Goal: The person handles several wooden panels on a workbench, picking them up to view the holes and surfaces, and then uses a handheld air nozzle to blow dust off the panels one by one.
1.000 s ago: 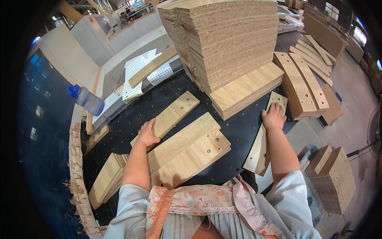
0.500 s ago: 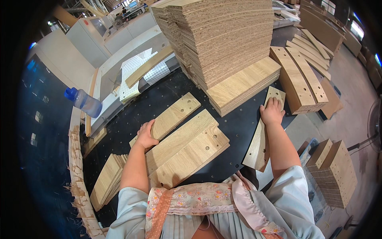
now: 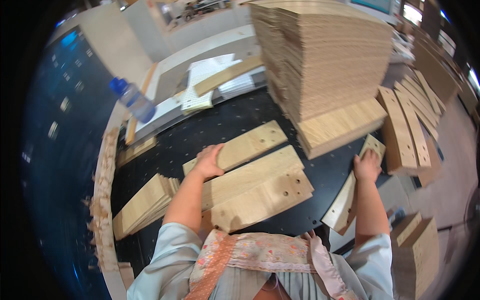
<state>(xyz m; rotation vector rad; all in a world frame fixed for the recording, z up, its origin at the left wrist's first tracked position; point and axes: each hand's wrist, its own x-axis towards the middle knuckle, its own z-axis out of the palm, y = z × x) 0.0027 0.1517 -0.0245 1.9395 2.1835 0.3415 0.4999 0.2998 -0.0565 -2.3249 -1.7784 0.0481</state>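
Observation:
My left hand (image 3: 209, 161) lies over the left part of a wooden board (image 3: 255, 144) with holes at its right end. Its fingers reach across the board and the thumb stands apart at the near edge. Closer to me lie a plain wooden board (image 3: 260, 172) and an overlapping drilled one (image 3: 265, 199). Off to the right, my right hand (image 3: 367, 167) is closed over the upper part of a narrow drilled board (image 3: 342, 202), thumb along its left edge. That board lies slanted at the right side of the black table (image 3: 240, 111).
A tall stack of boards (image 3: 345, 60) stands at the back, with a lower pile (image 3: 345, 127) before it. More drilled pieces (image 3: 400, 130) lie to the right. Fanned boards (image 3: 142, 205) rest at the left. A blue-capped bottle (image 3: 135, 102) and patterned sheets (image 3: 205, 82) sit beyond the table.
My view has swung to the left, so everything sits farther right in the picture. Both hands stay on the same boards, with no clear movement against them.

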